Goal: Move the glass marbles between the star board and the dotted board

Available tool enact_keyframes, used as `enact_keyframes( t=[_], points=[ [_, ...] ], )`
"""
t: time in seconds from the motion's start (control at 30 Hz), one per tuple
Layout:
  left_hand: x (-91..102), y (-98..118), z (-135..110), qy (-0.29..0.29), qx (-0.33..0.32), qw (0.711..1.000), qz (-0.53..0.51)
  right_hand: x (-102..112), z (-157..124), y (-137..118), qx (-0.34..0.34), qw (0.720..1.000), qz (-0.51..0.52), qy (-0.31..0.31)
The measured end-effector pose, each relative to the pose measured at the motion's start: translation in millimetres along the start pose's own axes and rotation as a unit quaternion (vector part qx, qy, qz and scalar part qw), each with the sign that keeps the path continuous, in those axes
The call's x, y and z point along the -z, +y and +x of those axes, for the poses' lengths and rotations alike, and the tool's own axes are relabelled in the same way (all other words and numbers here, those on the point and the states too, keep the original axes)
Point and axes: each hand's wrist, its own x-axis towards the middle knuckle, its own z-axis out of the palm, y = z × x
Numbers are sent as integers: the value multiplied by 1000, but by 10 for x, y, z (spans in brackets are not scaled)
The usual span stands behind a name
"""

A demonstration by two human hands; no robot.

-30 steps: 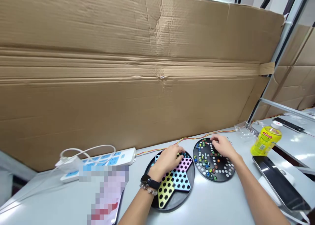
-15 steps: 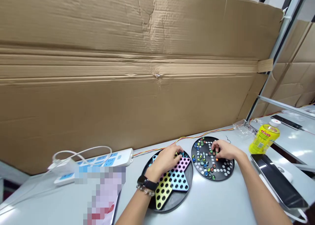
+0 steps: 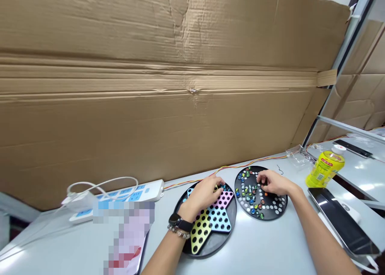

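Observation:
A round black game board (image 3: 207, 245) with a star of yellow, blue and pink holed fields lies in front of me. My left hand (image 3: 203, 194), with a watch on the wrist, rests on the far part of the star, fingers curled down over a few marbles. To its right is a round black tray (image 3: 278, 210) with white dots and several coloured marbles (image 3: 247, 191). My right hand (image 3: 274, 182) lies over the tray's far right part, fingertips bent down among the marbles. What the fingers pinch is hidden.
A tall cardboard wall (image 3: 168, 82) stands right behind the boards. A white power strip (image 3: 120, 195) with cable lies at the left. A coloured wire (image 3: 240, 166) runs along the wall. A yellow bottle (image 3: 326, 167) and a dark tablet (image 3: 343, 221) sit at the right.
My right hand has drawn slightly back from the tray's far rim toward its middle. The left hand stays on the star board. The view has shifted a little.

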Motion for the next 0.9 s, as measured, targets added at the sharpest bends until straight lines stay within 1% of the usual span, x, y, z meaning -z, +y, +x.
enact_keyframes(
  t=[0.07, 0.13, 0.2, 0.3, 0.43, 0.5, 0.57, 0.6, 0.63, 0.7, 0.73, 0.77, 0.8, 0.83, 0.9],
  points=[
    [-13, -9, 5, 2, -3, 1000, 1, 8, -22, -69, 22, 999, -8, 29],
    [-22, -16, 11, 4, -8, 1000, 2, 0, -38, -150, 44, 998, -23, 34],
    [-29, -23, 16, 4, -13, 1000, 1, -25, -47, -225, 54, 997, -43, 17],
    [-38, -34, 22, 5, -18, 1000, 1, -82, -55, -311, 41, 998, -52, -15],
    [-48, -39, 26, 7, -20, 1000, 3, -131, -64, -382, 16, 997, -27, -73],
    [-49, -36, 26, 7, -19, 1000, 3, -128, -62, -394, 25, 997, -2, -74],
    [-46, -31, 26, 6, -18, 1000, 4, -104, -52, -390, 56, 996, 61, -39],
    [-43, -29, 25, 6, -17, 1000, 4, -88, -45, -383, 70, 991, 114, -16],
    [-41, -27, 25, 6, -16, 1000, 5, -70, -39, -373, 76, 981, 177, 3],
    [-35, -23, 24, 7, -16, 1000, 5, -35, -27, -346, 65, 950, 303, 28],
    [-32, -20, 24, 7, -16, 1000, 5, -19, -22, -329, 53, 935, 348, 32],
    [-28, -16, 23, 7, -16, 1000, 4, -6, -18, -309, 42, 928, 369, 32],
    [-23, -11, 21, 7, -16, 1000, 3, 5, -14, -286, 32, 933, 356, 34],
    [-18, -5, 18, 7, -15, 1000, 3, 13, -11, -258, 24, 947, 318, 36],
    [-4, 8, 10, 5, -12, 1000, 3, 22, -8, -195, 11, 975, 216, 46]
  ],
)
